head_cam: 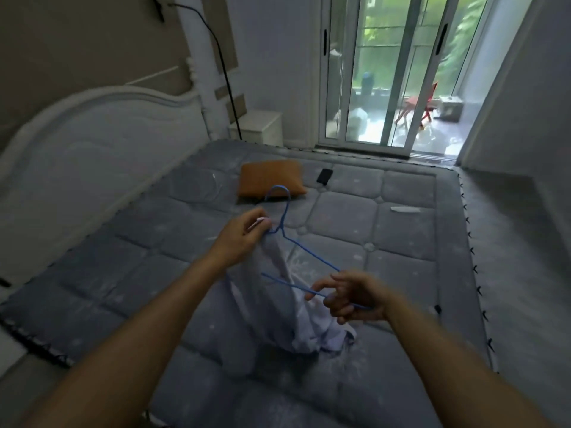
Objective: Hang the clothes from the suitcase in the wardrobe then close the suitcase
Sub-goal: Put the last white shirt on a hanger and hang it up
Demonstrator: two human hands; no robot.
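Left hand (244,234) is pinching blue hanger (312,252) and pale garment (296,307), right hand (352,296) is gripping its corner over the quilted mattress (401,251); orange cushion (268,179) at twelve o'clock, glass doors (386,72) at one.

i'm looking into a bedroom in a home. a bare quilted grey mattress (401,242) fills the middle and lower frame, with a padded white headboard (102,143) curving up at the left against a beige panelled wall. an orange cushion (270,179) and a dark phone (324,176) lie on the mattress near centre. a small white nightstand (262,126) sits in the corner beyond the bed, and at upper right sliding glass doors (386,72) give onto a patio with greenery and a red chair (417,108).
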